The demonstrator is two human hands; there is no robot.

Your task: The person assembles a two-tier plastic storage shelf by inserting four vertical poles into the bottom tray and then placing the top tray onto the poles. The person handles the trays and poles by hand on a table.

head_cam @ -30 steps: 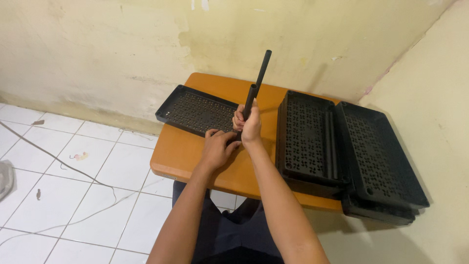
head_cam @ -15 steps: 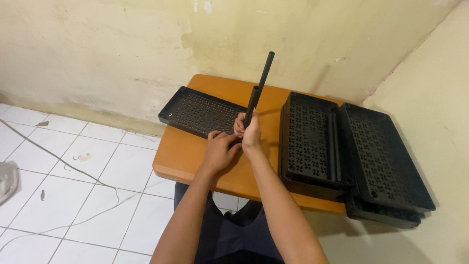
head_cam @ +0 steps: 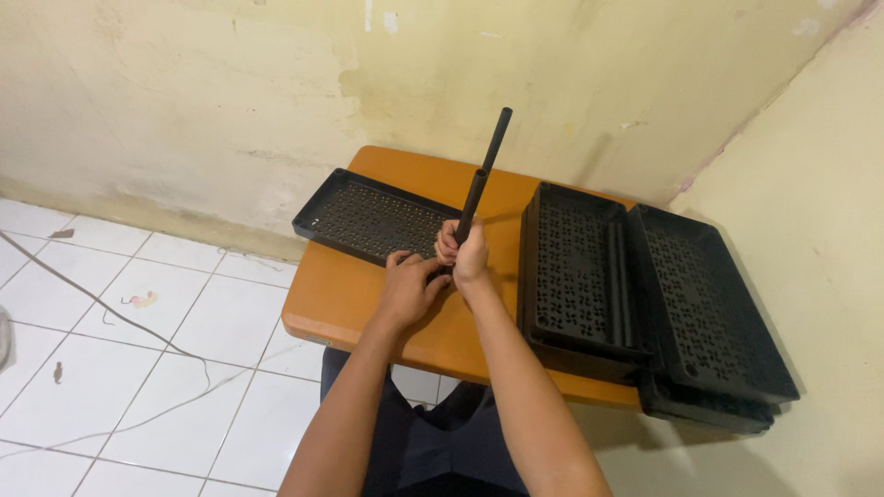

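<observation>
Right hand [head_cam: 471, 258] clamped on two black tubes [head_cam: 482, 179], upright and slightly tilted, near mid-tabletop [head_cam: 350, 290]. Left hand [head_cam: 407, 287] curled, touching the near corner of a flat perforated tray [head_cam: 373, 217] at the tubes' base; grip unclear. Tray overhanging the left edge. Stacked trays [head_cam: 635, 285] filling the right side, past the right edge.
</observation>
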